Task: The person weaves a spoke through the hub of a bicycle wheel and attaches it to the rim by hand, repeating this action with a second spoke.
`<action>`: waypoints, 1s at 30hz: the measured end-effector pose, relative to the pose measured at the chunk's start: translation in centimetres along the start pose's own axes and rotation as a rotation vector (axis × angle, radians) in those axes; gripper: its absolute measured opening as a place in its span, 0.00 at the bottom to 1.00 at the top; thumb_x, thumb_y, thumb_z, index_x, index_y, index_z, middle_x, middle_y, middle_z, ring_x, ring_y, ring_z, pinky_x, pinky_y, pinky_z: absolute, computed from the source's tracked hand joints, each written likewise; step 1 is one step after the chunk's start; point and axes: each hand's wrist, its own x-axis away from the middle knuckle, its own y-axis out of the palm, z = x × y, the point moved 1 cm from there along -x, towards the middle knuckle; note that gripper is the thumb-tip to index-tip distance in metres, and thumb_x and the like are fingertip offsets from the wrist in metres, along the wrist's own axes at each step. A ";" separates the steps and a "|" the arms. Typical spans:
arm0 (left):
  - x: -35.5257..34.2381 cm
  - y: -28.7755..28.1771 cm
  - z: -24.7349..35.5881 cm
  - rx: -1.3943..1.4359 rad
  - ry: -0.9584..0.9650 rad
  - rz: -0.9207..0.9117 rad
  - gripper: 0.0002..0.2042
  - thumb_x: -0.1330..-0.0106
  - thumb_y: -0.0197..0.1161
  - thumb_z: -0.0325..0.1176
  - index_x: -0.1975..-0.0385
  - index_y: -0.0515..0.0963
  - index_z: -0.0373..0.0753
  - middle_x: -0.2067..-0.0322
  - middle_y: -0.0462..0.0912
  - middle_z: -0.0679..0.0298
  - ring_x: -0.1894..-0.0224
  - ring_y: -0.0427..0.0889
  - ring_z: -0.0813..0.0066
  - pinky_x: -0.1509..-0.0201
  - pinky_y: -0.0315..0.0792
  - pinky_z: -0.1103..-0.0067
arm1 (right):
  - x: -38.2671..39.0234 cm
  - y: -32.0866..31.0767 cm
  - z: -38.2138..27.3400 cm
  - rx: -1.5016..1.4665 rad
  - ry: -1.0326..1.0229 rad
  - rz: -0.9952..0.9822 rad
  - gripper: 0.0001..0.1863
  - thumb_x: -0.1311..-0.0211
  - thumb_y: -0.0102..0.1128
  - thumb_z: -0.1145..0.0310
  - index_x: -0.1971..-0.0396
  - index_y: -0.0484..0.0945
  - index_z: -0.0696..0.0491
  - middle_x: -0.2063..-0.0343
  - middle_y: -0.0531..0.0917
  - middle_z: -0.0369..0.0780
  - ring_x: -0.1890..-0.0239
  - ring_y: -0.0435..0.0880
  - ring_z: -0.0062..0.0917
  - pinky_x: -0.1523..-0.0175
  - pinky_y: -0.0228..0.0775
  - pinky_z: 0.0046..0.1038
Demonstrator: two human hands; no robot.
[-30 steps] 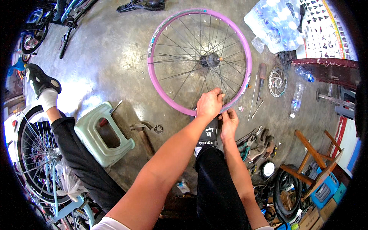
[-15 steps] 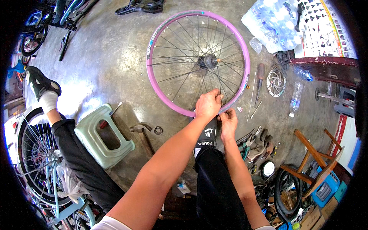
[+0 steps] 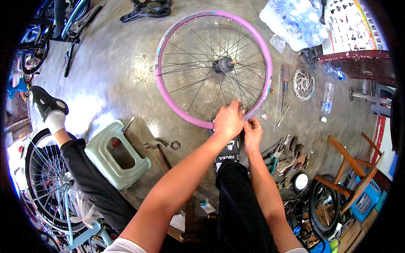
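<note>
A pink bicycle wheel with black spokes and hub lies before me, its near edge over my black sandal. My left hand is closed on the rim at that edge, fingertips among the spokes. My right hand pinches at the same rim just to the right; what exactly lies between its fingertips is hidden. A screwdriver, a thin rod, a brake rotor and a small brass-coloured piece lie right of the wheel.
A pale green stool, a hammer and bicycles are at left. Tools, tyres and a wooden stool sit lower right; wrapped water bottles top right. A saddle lies beyond the wheel.
The wheel sits slightly further left and higher in the picture, amid a small overall shift of the view. My left hand's fingers have moved slightly; both hands stay at the rim.
</note>
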 end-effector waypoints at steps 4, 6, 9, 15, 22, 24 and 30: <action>2.5 -4.7 3.1 -0.322 0.325 0.193 0.08 0.39 0.63 0.31 0.62 0.83 0.39 0.61 0.86 0.56 0.52 0.83 0.55 0.45 0.74 0.64 | -0.4 -0.2 -0.1 -0.008 -0.016 0.008 0.06 0.31 0.67 0.74 0.59 0.81 0.58 0.73 0.81 0.32 0.74 0.77 0.14 0.67 0.70 0.19; 1.3 -5.9 3.4 -0.427 0.598 0.121 0.09 0.39 0.62 0.32 0.62 0.83 0.39 0.61 0.86 0.58 0.49 0.82 0.58 0.43 0.73 0.64 | -0.2 -0.3 0.4 -0.002 -0.002 0.002 0.06 0.32 0.67 0.73 0.59 0.80 0.58 0.73 0.81 0.32 0.74 0.77 0.14 0.66 0.70 0.19; -1.9 -5.1 3.3 -0.614 0.978 -0.116 0.09 0.40 0.60 0.35 0.64 0.83 0.42 0.63 0.85 0.64 0.48 0.82 0.66 0.37 0.69 0.66 | -0.3 -0.1 0.1 -0.016 -0.004 -0.006 0.07 0.32 0.68 0.73 0.60 0.80 0.58 0.73 0.82 0.32 0.74 0.77 0.14 0.66 0.70 0.19; -5.8 -2.4 1.0 -0.662 1.119 -0.418 0.09 0.37 0.59 0.38 0.64 0.83 0.45 0.65 0.85 0.67 0.54 0.83 0.69 0.42 0.69 0.70 | -0.4 -0.3 0.9 0.023 -0.012 0.005 0.07 0.32 0.68 0.72 0.60 0.80 0.58 0.72 0.82 0.32 0.74 0.77 0.14 0.66 0.71 0.19; -6.1 -1.6 1.6 -0.622 1.012 -0.489 0.08 0.35 0.57 0.37 0.67 0.84 0.45 0.65 0.84 0.67 0.55 0.82 0.68 0.45 0.67 0.69 | -0.6 -0.6 0.8 -0.005 -0.015 -0.008 0.07 0.32 0.68 0.73 0.60 0.79 0.58 0.72 0.82 0.33 0.74 0.78 0.15 0.67 0.72 0.19; -6.2 -1.8 1.6 -0.617 1.012 -0.502 0.09 0.35 0.57 0.37 0.68 0.84 0.45 0.64 0.84 0.67 0.54 0.81 0.68 0.45 0.67 0.69 | -0.5 -0.6 0.8 0.001 -0.054 -0.011 0.08 0.32 0.67 0.74 0.59 0.77 0.57 0.71 0.82 0.34 0.74 0.78 0.15 0.67 0.72 0.19; -6.2 -1.3 0.9 -0.701 1.047 -0.469 0.11 0.34 0.55 0.39 0.68 0.83 0.44 0.64 0.83 0.65 0.53 0.81 0.67 0.44 0.66 0.69 | -0.6 -0.5 0.8 -0.024 -0.054 -0.014 0.09 0.32 0.68 0.74 0.59 0.75 0.56 0.66 0.82 0.35 0.72 0.79 0.16 0.66 0.75 0.20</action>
